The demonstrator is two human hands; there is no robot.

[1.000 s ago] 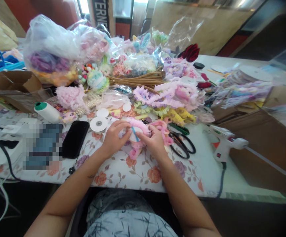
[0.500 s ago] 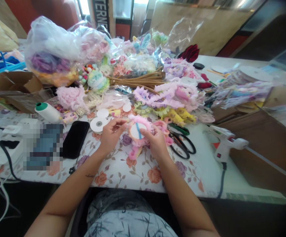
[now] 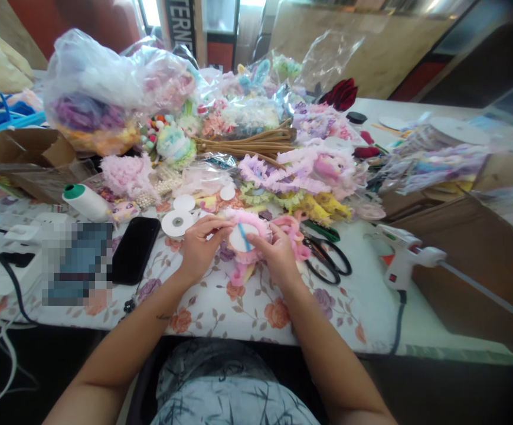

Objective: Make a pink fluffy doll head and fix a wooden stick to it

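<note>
A pink frilled rosette (image 3: 244, 239) with a white disc at its centre, crossed by a thin blue stick, is held between both hands just above the bench (image 3: 221, 313), which is covered by a rose-printed cloth; the left hand (image 3: 201, 248) is closed on the rosette's left rim with fingertips pinched at the frill, while the right hand (image 3: 278, 257) is clamped on its right side, thumb laid against the white disc; the two hands are set close together with only the rosette between them. Beneath the rosette a further piece of pink trim (image 3: 241, 274) is seen lying on the cloth; black-handled scissors (image 3: 327, 260) are laid just right of the right hand, and a white glue gun (image 3: 404, 254) is rested farther right, its cord trailing off the bench edge. To the left of the left hand a white ribbon spool (image 3: 177, 223) is placed flat, with a black phone (image 3: 133, 249) beside it and a cone of white thread (image 3: 85, 200) tipped on its side beyond. The back of the bench is crowded with frilled lace trims (image 3: 300, 171) in pink, lilac and yellow, a bundle of wooden sticks (image 3: 250, 143), and a clear plastic bag (image 3: 101, 88) stuffed with coloured material; a cardboard box (image 3: 21, 147) is set at the far left.
</note>
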